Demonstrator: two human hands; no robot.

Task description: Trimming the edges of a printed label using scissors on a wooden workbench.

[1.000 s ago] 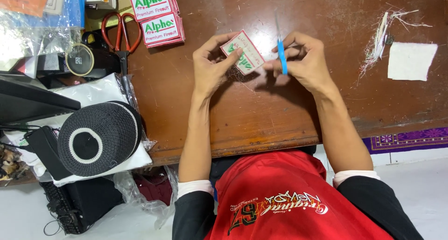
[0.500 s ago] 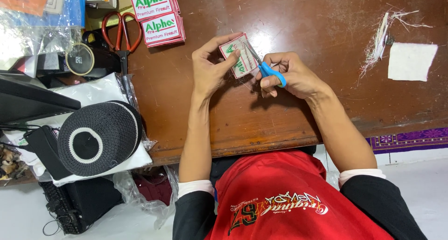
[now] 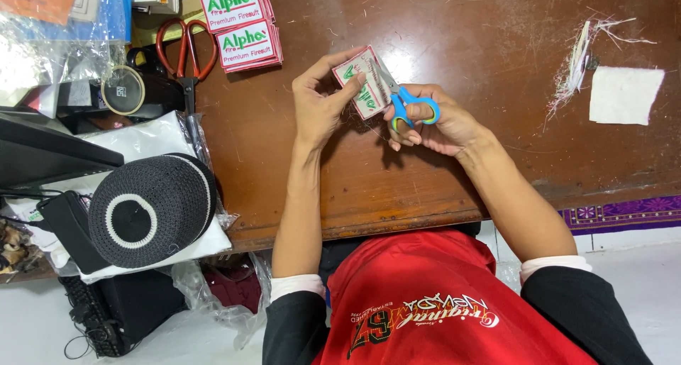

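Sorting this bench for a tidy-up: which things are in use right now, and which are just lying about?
In use:
left hand
white patch
right hand
blue scissors

Lying about:
red scissors
patch stacks
black cap
white cloth square
thread scraps

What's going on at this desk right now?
A person seated at a brown wooden table holds a small red-edged white patch in the left hand. The right hand works blue-handled scissors, blades at the patch's edge. Two stacks of similar patches and red-handled scissors lie to the left, thread scraps and a white cloth square to the right.
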